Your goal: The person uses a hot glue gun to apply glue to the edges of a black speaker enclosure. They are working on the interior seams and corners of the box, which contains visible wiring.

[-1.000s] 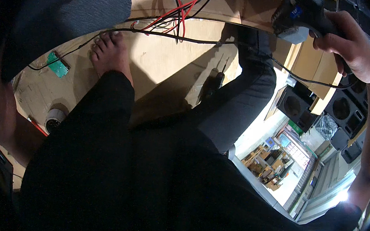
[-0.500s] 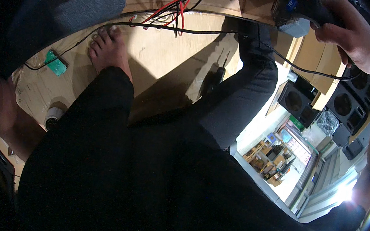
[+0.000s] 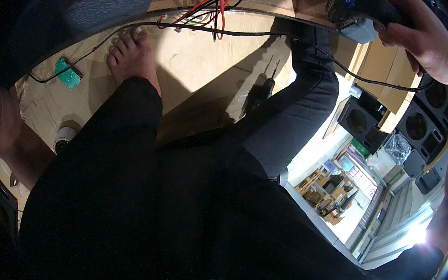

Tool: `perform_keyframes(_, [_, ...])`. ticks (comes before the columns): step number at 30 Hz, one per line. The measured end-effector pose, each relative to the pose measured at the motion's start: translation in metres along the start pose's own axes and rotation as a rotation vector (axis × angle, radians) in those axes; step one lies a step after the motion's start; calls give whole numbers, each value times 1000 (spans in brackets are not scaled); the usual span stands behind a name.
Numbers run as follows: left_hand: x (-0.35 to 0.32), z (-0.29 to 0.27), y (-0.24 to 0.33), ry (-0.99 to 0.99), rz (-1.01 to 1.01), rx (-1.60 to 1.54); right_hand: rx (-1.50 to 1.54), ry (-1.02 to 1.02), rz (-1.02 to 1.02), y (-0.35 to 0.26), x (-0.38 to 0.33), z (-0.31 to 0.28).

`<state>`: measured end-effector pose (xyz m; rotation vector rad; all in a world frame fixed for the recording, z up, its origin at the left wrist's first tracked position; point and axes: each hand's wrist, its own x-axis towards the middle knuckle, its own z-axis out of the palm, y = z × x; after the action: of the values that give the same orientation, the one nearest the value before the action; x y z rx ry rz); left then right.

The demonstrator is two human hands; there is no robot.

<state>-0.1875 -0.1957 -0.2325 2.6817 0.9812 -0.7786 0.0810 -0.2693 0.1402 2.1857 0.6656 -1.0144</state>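
1. One hand in view: right hand point(image 3: 431, 48) at the top right corner of the view, fingers wrapped round the grip of a dark power tool point(image 3: 357, 13). Closed tight, nothing else in it.
2. Left hand not in view; can't tell its state.
3. Tool is held up in the air beyond the wooden board's point(image 3: 208, 70) far right edge, with a black cable point(image 3: 315, 47) trailing from it across the board's far edge.
4. Red and black wires point(image 3: 214, 2) bunch at the board's far edge. Green circuit board point(image 3: 67, 73) lies at its left edge; bare foot point(image 3: 131, 56) is planted between the two.
5. Screwdriver point(image 3: 262, 88) lies on the board by the right leg, untouched.
6. Step, as I read it: tool lifted, not yet applied to anything.
7. Next move likely needs the cable kept off the wires.
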Motion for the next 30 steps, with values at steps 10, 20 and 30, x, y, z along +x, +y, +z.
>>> perform_keyframes(10, [2,8,-1,22,0,28,128,-230,222,-49,8,-17])
perform_keyframes(20, [-2,5,-6,40,-29,90,-306,349,-217,-48,5,42])
perform_keyframes(30, [3,15,1,81,14,40,35,-115,118,-50,17,3])
